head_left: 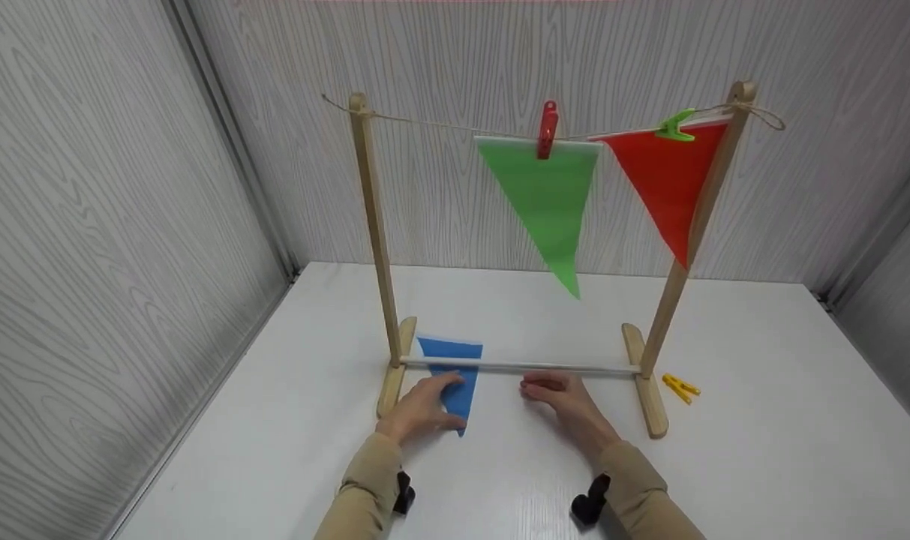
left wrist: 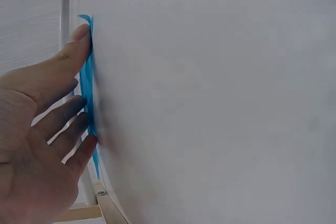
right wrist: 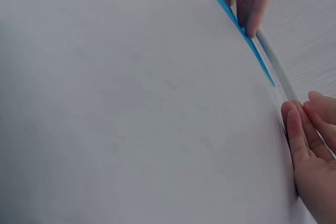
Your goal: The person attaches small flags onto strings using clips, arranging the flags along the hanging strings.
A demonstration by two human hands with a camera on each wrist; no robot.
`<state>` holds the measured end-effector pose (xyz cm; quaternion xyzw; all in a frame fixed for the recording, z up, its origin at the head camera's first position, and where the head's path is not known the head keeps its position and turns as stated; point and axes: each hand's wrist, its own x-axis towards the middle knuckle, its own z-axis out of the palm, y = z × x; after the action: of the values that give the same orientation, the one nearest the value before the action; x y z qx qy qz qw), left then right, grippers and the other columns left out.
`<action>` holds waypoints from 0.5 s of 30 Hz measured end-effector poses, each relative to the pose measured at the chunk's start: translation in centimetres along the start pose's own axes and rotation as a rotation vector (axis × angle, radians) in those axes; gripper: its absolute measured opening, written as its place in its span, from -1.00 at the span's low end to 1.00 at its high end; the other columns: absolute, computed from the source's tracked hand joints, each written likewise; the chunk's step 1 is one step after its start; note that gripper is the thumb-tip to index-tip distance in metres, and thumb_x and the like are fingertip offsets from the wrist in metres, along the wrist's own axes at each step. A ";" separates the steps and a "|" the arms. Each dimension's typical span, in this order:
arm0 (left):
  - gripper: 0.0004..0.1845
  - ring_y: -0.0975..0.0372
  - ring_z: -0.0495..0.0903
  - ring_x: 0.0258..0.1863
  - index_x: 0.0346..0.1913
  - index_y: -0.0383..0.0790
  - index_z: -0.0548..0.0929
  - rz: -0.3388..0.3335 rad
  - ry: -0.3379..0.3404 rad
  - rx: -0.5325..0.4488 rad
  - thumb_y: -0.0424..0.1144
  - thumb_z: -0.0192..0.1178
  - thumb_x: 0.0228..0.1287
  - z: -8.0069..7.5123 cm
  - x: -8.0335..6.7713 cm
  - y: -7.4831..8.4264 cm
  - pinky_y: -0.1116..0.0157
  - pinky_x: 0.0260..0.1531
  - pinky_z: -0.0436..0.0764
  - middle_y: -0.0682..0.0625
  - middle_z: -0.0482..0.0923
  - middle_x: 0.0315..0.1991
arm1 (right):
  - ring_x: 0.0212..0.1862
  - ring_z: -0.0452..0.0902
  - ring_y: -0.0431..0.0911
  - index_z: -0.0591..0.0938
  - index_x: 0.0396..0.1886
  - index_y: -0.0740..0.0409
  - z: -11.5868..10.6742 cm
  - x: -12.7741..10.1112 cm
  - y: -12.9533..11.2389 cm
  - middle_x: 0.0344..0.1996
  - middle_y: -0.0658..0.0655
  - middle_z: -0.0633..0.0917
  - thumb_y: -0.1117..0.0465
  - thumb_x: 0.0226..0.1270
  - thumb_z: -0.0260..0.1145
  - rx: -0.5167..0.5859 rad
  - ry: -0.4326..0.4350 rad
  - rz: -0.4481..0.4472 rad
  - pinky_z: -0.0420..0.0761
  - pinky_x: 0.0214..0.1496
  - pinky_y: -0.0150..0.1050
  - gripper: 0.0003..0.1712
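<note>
A blue triangular pennant (head_left: 451, 349) lies on the table under the stand's white crossbar (head_left: 560, 367), near its left foot. Over its lower part is my left hand (head_left: 417, 411), thumb and fingers spread apart. In the left wrist view, the thumb and fingertips of that hand (left wrist: 47, 135) touch the blue pennant (left wrist: 88, 87) without closing round it. My right hand (head_left: 567, 401) rests low by the crossbar, right of the pennant. Its fingers bend loosely and lie close together, with nothing visible in them, as the right wrist view of that hand (right wrist: 312, 145) also shows.
A string (head_left: 432, 122) runs between two wooden posts (head_left: 376, 217). On it hang a green pennant (head_left: 548, 199) under a red clothespin (head_left: 548, 129) and a red pennant (head_left: 665, 176) under a green clip (head_left: 676, 126). A yellow clothespin (head_left: 680, 388) lies beside the right foot (head_left: 652, 409).
</note>
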<state>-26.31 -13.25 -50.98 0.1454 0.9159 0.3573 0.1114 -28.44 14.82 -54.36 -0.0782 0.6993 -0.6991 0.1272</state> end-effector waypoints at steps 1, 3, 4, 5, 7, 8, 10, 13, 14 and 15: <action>-0.17 -0.21 0.24 0.50 0.46 -0.17 0.37 0.002 -0.014 0.009 -0.17 0.51 0.14 0.1 0.0 0.1 -0.18 0.46 0.30 -0.25 0.23 0.52 | 0.02 0.68 -0.15 0.52 0.23 0.48 0.0 0.0 0.0 0.11 0.35 0.65 0.29 0.41 0.32 -0.008 0.005 0.002 0.65 0.13 -0.39 -0.51; -0.09 -0.19 0.15 0.55 0.50 -0.18 0.31 0.012 -0.048 0.040 -0.11 0.52 0.12 0.2 0.1 0.2 -0.16 0.50 0.23 -0.23 0.15 0.57 | 0.02 0.68 -0.16 0.55 0.23 0.44 0.0 0.0 0.0 0.08 0.30 0.68 0.29 0.41 0.33 -0.018 0.017 0.013 0.65 0.12 -0.39 -0.53; -0.05 -0.18 0.09 0.58 0.52 -0.18 0.27 0.016 -0.065 0.057 -0.08 0.53 0.11 0.3 0.1 0.4 -0.15 0.52 0.18 -0.22 0.10 0.59 | 0.02 0.68 -0.16 0.55 0.22 0.43 0.0 0.0 0.1 0.07 0.28 0.68 0.28 0.41 0.33 -0.023 0.022 0.016 0.65 0.11 -0.40 -0.53; -0.01 -0.16 0.03 0.60 0.54 -0.18 0.24 0.022 -0.083 0.076 -0.06 0.53 0.10 0.4 0.2 0.5 -0.14 0.55 0.12 -0.21 0.05 0.61 | 0.01 0.68 -0.16 0.56 0.22 0.42 0.0 0.0 0.1 0.06 0.26 0.69 0.29 0.41 0.33 -0.026 0.029 0.019 0.65 0.11 -0.40 -0.54; 0.06 -0.15 -0.09 0.63 0.56 -0.20 0.18 0.039 -0.124 0.127 -0.02 0.54 0.07 0.6 0.4 0.8 -0.16 0.58 0.00 -0.22 -0.03 0.63 | 0.00 0.69 -0.17 0.56 0.22 0.43 0.0 0.1 0.1 0.05 0.26 0.69 0.30 0.41 0.33 -0.021 0.028 0.009 0.66 0.10 -0.39 -0.54; 0.09 -0.14 -0.14 0.64 0.57 -0.20 0.15 0.041 -0.141 0.152 0.01 0.54 0.06 0.7 0.5 0.9 -0.18 0.58 -0.06 -0.21 -0.06 0.64 | 0.00 0.69 -0.17 0.56 0.22 0.44 0.0 0.1 0.2 0.05 0.27 0.69 0.30 0.40 0.33 -0.019 0.027 0.007 0.66 0.10 -0.39 -0.54; 0.14 -0.11 -0.20 0.65 0.59 -0.17 0.11 0.038 -0.169 0.200 0.05 0.55 0.03 1.1 0.7 1.3 -0.23 0.57 -0.16 -0.19 -0.11 0.65 | -0.01 0.68 -0.18 0.54 0.22 0.46 0.0 0.2 0.2 0.05 0.28 0.69 0.29 0.40 0.33 -0.020 0.021 -0.003 0.66 0.10 -0.39 -0.53; 0.21 -0.07 -0.25 0.66 0.61 -0.12 0.06 0.025 -0.199 0.272 0.13 0.56 -0.02 1.6 0.9 2.0 -0.34 0.52 -0.24 -0.16 -0.18 0.66 | -0.02 0.66 -0.19 0.54 0.22 0.46 0.0 0.1 0.2 0.07 0.30 0.67 0.27 0.40 0.34 -0.029 0.012 -0.011 0.66 0.09 -0.39 -0.51; 0.23 -0.05 -0.26 0.66 0.61 -0.08 0.04 0.017 -0.207 0.293 0.17 0.55 -0.03 1.8 0.9 2.3 -0.38 0.49 -0.25 -0.14 -0.20 0.67 | -0.01 0.65 -0.19 0.54 0.22 0.45 0.0 0.1 0.2 0.08 0.31 0.66 0.27 0.40 0.34 -0.040 0.012 -0.014 0.65 0.09 -0.40 -0.51; 0.25 -0.04 -0.28 0.66 0.62 -0.05 0.03 0.011 -0.215 0.313 0.19 0.55 -0.05 2.0 0.9 2.5 -0.42 0.46 -0.26 -0.12 -0.23 0.67 | -0.01 0.64 -0.19 0.54 0.23 0.46 0.0 0.0 0.2 0.09 0.33 0.66 0.26 0.40 0.34 -0.051 0.012 -0.021 0.65 0.09 -0.41 -0.51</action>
<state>-26.10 -9.94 -50.75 0.2032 0.9423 0.1934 0.1826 -28.43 14.84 -54.52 -0.0844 0.7167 -0.6829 0.1137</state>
